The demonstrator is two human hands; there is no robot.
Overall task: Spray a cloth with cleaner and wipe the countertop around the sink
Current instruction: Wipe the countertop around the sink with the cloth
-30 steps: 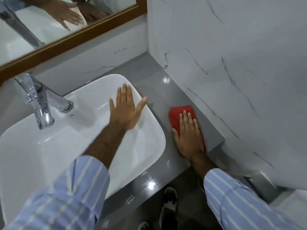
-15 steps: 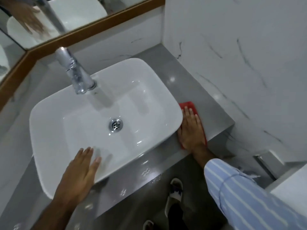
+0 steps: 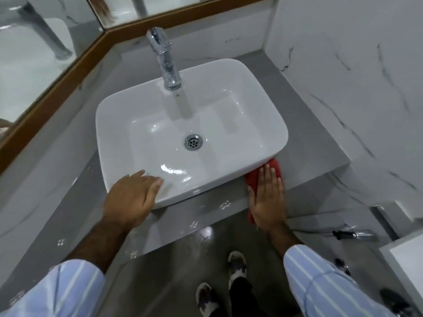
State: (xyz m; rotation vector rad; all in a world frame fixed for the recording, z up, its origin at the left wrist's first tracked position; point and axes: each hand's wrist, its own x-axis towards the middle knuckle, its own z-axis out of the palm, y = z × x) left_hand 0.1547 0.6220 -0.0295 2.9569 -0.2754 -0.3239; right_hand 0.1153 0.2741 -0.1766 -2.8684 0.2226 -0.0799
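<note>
The hands are both kept low by the sink [image 3: 190, 133]. The right hand [image 3: 267, 197] is laid flat with its fingers spread, and the red cloth [image 3: 253, 179] is pressed down under it. Nothing is pinched; the cloth is only pushed by the flat palm. The left hand [image 3: 130, 197] is laid open on the front left corner of the sink, and nothing is held in it.

A second ago the cloth was rubbed on the bench [image 3: 194, 216] at the right side of the sink, close to the marble wall [image 3: 343, 76]. Now it has been slid round to the front right corner of the sink, with its far edge tucked just under the rim. The left hand has been moved too, from deep inside the sink to its front left corner.

So the right side is judged to be wiped already, and the front strip is being started. The bench in front of the sink, to its left and behind it by the tap [image 3: 167, 65], is likely still to be done. No spray bottle is seen, so the spraying is taken as done.
</note>
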